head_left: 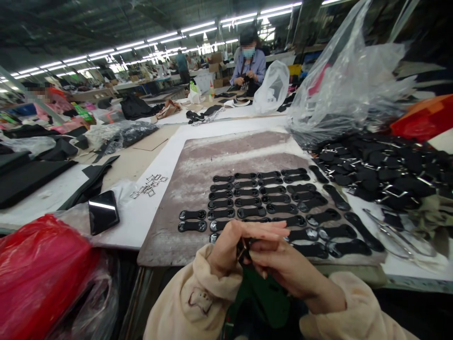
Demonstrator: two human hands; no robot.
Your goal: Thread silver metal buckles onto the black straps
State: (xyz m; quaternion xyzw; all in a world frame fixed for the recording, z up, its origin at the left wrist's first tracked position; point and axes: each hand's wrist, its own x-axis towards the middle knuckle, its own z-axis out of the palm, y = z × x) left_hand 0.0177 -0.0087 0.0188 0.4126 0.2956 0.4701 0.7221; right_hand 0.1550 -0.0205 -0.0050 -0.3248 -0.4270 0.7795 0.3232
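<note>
Both hands meet in front of my body at the near edge of the board. A small black tab is pinched between them, with a glint of metal on it; most of it is hidden by the fingers. My left hand is curled at the tab's left side, its fingers reaching over the top of my right hand. From the right, my right hand grips the tab between thumb and fingers. Just beyond lie rows of black dumbbell-shaped tabs, glossy at their ends, on the brown board.
Loose metal rectangular rings and a black phone lie to the left. A heap of black tabs with metal rings and metal scissors are at right. A red bag sits near left. A co-worker works opposite.
</note>
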